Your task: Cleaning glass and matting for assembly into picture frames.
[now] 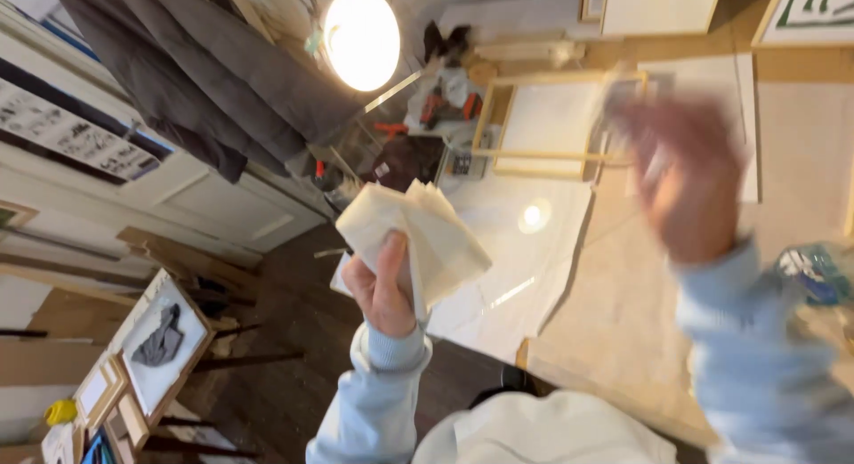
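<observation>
Wall sign: a long white strip with dark lettering [71, 137] runs slanted across the far left, beside a hanging dark grey cloth [205, 81].
Low frame: a wooden-edged white panel with a crumpled grey rag on it [163, 339] leans at lower left, a small yellow object [60, 412] just beside its foot.
Lamp: a round glowing white lamp [361, 39] hangs at the top, left of centre.
Left hand: the left hand [384, 286], in a pale blue knitted sleeve, is clamped on a folded cream-coloured cloth pad [414, 234], thumb pressed over its lower face, fingers behind.
Cloth pad: raised in mid-air in the middle of the view, above the dark wooden floor [285, 375]; its corners fan out free on top and right.
Table sheet: a glossy white sheet [525, 259] covers the tan worktable [623, 322]; its edge runs diagonally past the pad, with bare sheet around the reflected light spot.
Stretcher frame: a pale wooden rectangular frame [556, 126] lies beyond, near red and black tools [445, 104].
Right hand: the right hand [689, 184] is raised over the table, well apart from the pad, heavily blurred; I cannot tell whether the fingers are apart or together.
Package: a clear bag with blue-green print [814, 273] sits at the right edge.
</observation>
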